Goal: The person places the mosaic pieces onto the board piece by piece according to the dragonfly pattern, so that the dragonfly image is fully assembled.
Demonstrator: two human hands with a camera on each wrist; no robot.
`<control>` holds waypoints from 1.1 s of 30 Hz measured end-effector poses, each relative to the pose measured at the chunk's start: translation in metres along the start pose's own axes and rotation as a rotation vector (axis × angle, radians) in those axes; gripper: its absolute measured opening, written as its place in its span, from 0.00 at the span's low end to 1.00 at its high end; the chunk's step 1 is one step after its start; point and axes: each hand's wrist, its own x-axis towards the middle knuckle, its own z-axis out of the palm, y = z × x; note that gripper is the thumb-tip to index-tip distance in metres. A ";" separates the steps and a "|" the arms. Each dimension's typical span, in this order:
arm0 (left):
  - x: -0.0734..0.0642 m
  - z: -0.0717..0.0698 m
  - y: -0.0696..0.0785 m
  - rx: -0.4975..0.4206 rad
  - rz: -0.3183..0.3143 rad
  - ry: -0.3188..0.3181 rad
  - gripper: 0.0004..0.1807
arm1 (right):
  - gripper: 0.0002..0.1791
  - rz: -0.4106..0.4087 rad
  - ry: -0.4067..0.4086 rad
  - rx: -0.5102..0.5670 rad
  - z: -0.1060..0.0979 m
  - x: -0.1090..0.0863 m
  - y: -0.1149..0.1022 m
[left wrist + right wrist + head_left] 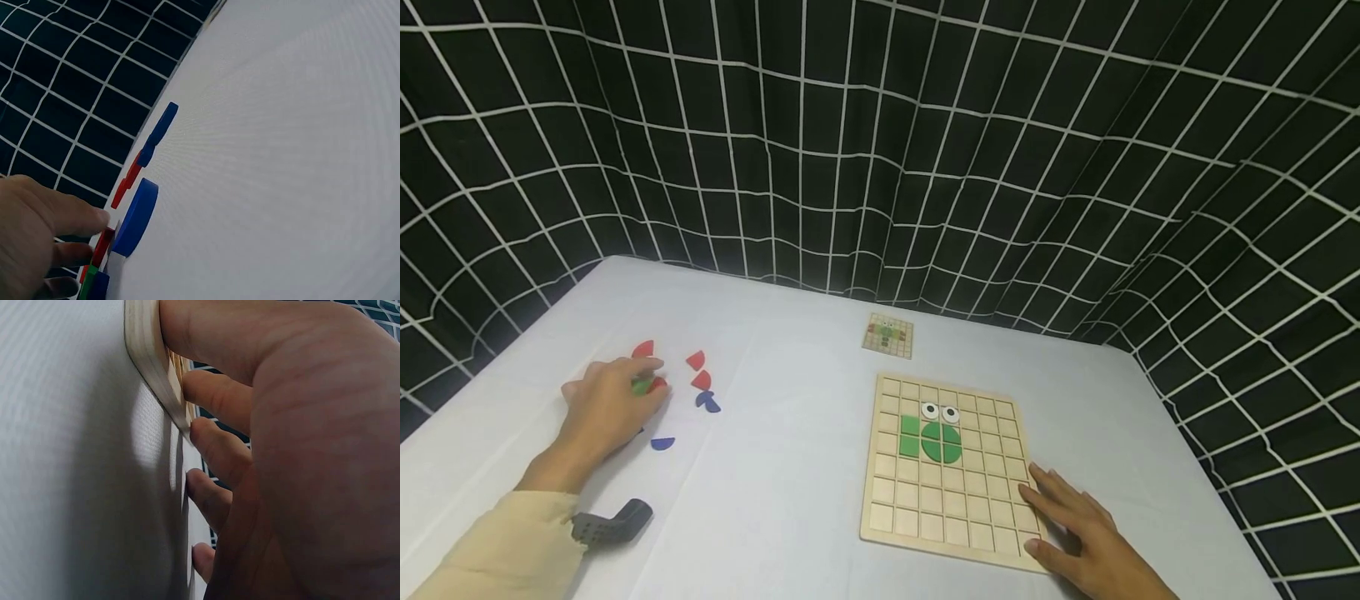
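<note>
Reaching over the loose pieces on my left, I have a broad stretch of white cloth point(775, 458) between them and the wooden board point(977, 483). The board's far edge stops just short of a small picture card point(888, 335); behind that, the cloth meets a black gridded curtain point(820, 133). Plain cells surround two green squares point(909, 447), four green quarter pieces point(952, 453) forming a disc, and two eye discs point(931, 408) above it.

My left hand point(610, 396) arches over the pieces, thumb and forefinger apart around a green piece point(641, 387) and a red piece point(658, 384); I cannot tell whether a fingertip touches either. A blue piece point(662, 443) lies nearer me, just beside that hand.

My right hand point(1082, 533) spreads at the board's right edge, fingers parted, thumb against the side near the close corner and forefinger on the rim; it clasps nothing.
</note>
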 end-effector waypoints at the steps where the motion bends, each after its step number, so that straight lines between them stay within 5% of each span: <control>1: 0.000 0.001 -0.001 0.003 0.003 -0.002 0.23 | 0.34 0.002 0.000 -0.005 0.000 0.000 0.000; 12: -0.002 0.007 0.000 -0.008 0.048 -0.012 0.21 | 0.32 -0.113 0.054 -0.041 -0.002 0.004 0.001; 25: -0.005 0.010 -0.002 0.024 0.058 0.029 0.20 | 0.32 -0.108 0.059 -0.065 -0.001 -0.002 0.003; 33: -0.004 0.011 -0.004 0.051 0.130 0.063 0.17 | 0.32 -0.116 0.056 -0.033 0.000 -0.002 0.004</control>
